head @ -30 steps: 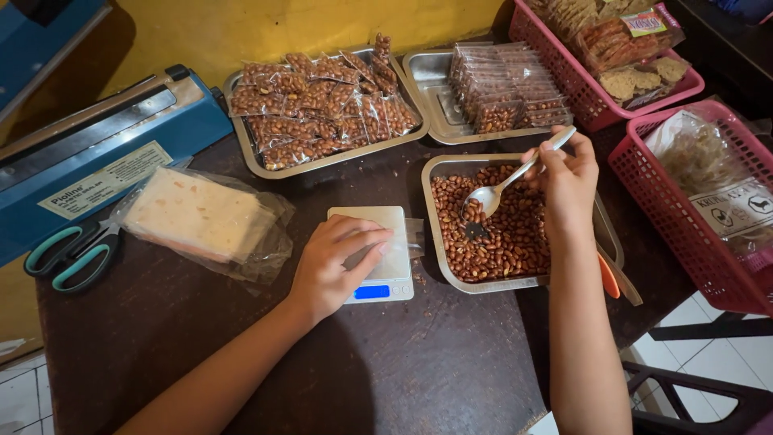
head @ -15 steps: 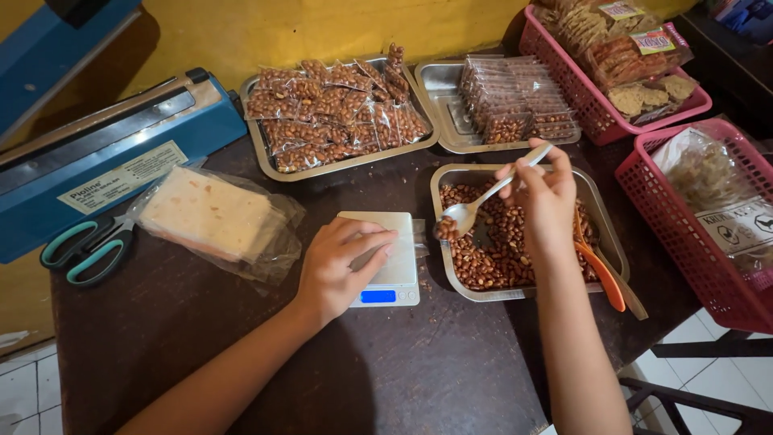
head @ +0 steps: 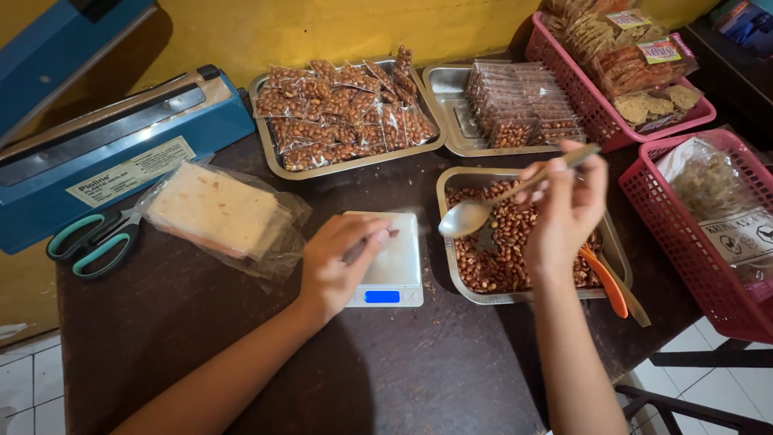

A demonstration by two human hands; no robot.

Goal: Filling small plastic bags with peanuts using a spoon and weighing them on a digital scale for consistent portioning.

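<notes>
The left hand [head: 338, 262] rests on the small white scale [head: 392, 259], fingers curled loosely on its plate, whether pinching anything I cannot tell. Just right, the right hand [head: 564, 213] pinches a metal spoon [head: 491, 205] by its handle, bowl empty above the tray of peanuts [head: 515, 242]. Farther back lie trays of bagged peanuts [head: 342, 117] and a blue sealer [head: 113, 153].

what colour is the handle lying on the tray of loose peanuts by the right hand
Orange. The handle lies along the peanut tray's right edge, seen in the head view.
</notes>
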